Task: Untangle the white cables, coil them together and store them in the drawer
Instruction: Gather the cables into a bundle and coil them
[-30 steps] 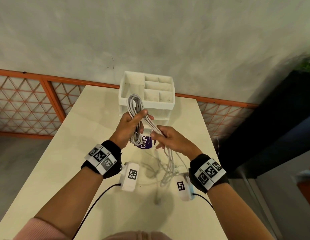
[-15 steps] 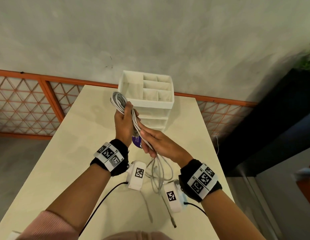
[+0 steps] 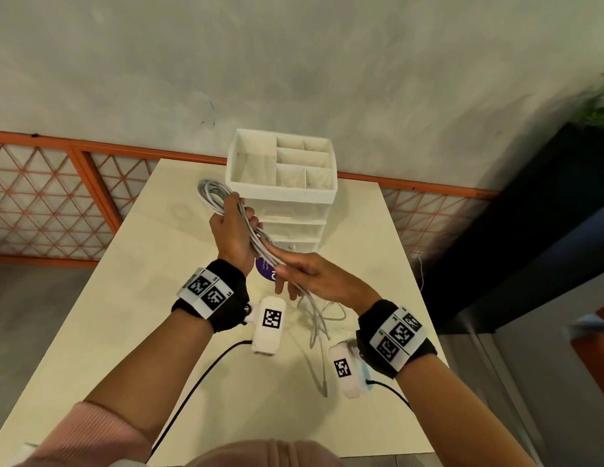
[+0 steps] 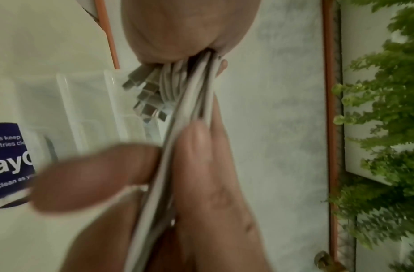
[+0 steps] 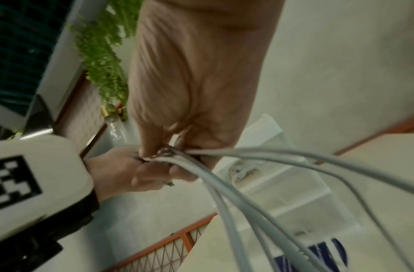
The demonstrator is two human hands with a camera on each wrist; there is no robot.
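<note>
My left hand (image 3: 233,230) grips a bundle of white cables (image 3: 211,193) above the table, and a loop sticks out past its knuckles to the upper left. My right hand (image 3: 300,276) is just below it and pinches the trailing strands between thumb and fingers (image 4: 201,165). The loose ends (image 3: 315,318) hang down under the right hand toward the table. Several metal plugs (image 4: 143,95) poke out of the left fist. The white drawer unit (image 3: 293,224) stands right behind the hands, and its drawers look closed.
On top of the drawer unit sits an open divided tray (image 3: 283,193). A purple label (image 3: 265,267) shows under the hands. The cream table (image 3: 125,315) ends at an orange lattice railing (image 3: 41,203). Dark furniture (image 3: 513,230) and a plant (image 3: 600,106) stand to the right.
My left hand has lifted the coil slightly up and to the left. The right hand has slid left along the strands toward it, and the hanging tail has grown shorter.
</note>
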